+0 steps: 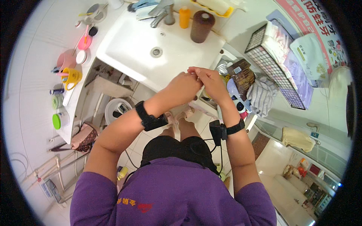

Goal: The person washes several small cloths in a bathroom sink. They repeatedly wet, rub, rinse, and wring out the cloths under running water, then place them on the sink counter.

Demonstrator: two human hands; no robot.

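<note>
My left hand (182,87) and my right hand (213,84) meet above the front right corner of a white washbasin (130,42). Their fingertips touch, and the left fingers are curled. Whether something small is pinched between them is hidden. Both wrists wear black straps with small devices. Beyond the hands, the basin has a metal drain (156,52) and holds no visible water. A metal faucet (169,17) stands at its back edge. Beside it are an orange bottle (184,18) and a dark brown bottle (202,27).
To the left, a white counter carries a yellow mug (73,78), a pink cup (66,60) and a green-lidded jar (58,121). A black wire basket (275,69) of packets hangs at right. Below it lies a striped towel (261,96). A white bucket (110,108) stands on the floor.
</note>
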